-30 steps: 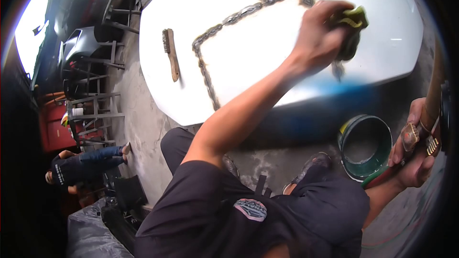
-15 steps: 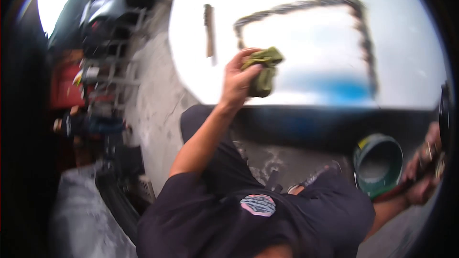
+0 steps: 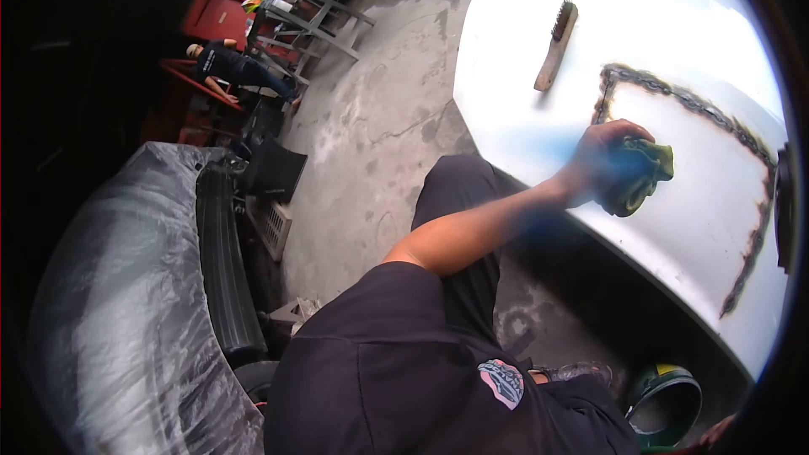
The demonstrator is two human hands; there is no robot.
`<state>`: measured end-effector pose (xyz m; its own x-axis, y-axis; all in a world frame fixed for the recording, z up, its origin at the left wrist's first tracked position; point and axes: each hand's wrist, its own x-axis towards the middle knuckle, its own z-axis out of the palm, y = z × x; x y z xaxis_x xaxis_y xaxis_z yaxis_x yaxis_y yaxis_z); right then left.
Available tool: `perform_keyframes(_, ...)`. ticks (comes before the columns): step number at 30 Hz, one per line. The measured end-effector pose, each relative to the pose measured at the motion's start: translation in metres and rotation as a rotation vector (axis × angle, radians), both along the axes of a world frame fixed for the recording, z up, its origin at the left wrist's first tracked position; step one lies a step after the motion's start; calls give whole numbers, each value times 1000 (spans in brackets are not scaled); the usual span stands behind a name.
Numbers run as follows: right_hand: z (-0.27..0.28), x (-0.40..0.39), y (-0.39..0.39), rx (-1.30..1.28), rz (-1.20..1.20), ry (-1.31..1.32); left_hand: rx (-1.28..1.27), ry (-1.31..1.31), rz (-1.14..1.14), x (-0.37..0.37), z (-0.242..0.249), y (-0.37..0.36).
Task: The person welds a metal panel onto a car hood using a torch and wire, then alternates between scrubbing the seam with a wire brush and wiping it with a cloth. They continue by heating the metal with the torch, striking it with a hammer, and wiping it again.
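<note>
My left hand (image 3: pixel 608 160) is closed round a crumpled olive-green cloth (image 3: pixel 645 173), held over the white metal panel (image 3: pixel 539 131). A dark, scorched weld seam (image 3: pixel 699 105) runs across the panel beyond the cloth and down its right side. Beyond my hand, a wooden-handled wire brush (image 3: pixel 556 46) lies on the same panel. Of my right hand (image 3: pixel 718 430), only a blurred sliver shows at the lower right edge, beside a dark green bucket (image 3: pixel 666 409); its fingers are hidden.
Plastic sheeting (image 3: pixel 126 286) covers a large rounded object at left, with a black ribbed part (image 3: pixel 223 261) along it. Another person (image 3: pixel 244 72) is in the background near metal stands (image 3: pixel 312 21) and a red cabinet (image 3: pixel 221 13). Concrete floor (image 3: pixel 371 135) lies between.
My view has turned left, so the panel, brush and bucket sit farther right. My left hand still grips the cloth. My right hand and forearm have mostly left the view.
</note>
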<state>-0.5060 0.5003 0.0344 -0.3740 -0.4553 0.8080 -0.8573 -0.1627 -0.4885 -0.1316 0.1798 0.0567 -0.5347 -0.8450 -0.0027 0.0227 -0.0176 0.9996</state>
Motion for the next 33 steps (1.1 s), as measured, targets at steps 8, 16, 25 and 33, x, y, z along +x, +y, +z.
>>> perform_keyframes(8, 29, 31, 7, -32, 588, -1166, 86, 28, 45, 2, -11, -6)
perform_keyframes(16, 56, 48, -22, -46, 352, -1003, -9, 32, 52, -5, -11, -25)
perform_keyframes(25, 48, 46, -15, -53, 354, -993, -329, -186, 83, -17, -11, -64)
perform_keyframes(33, 42, 35, -7, -76, 366, -992, -733, -580, 148, -95, -59, -131)
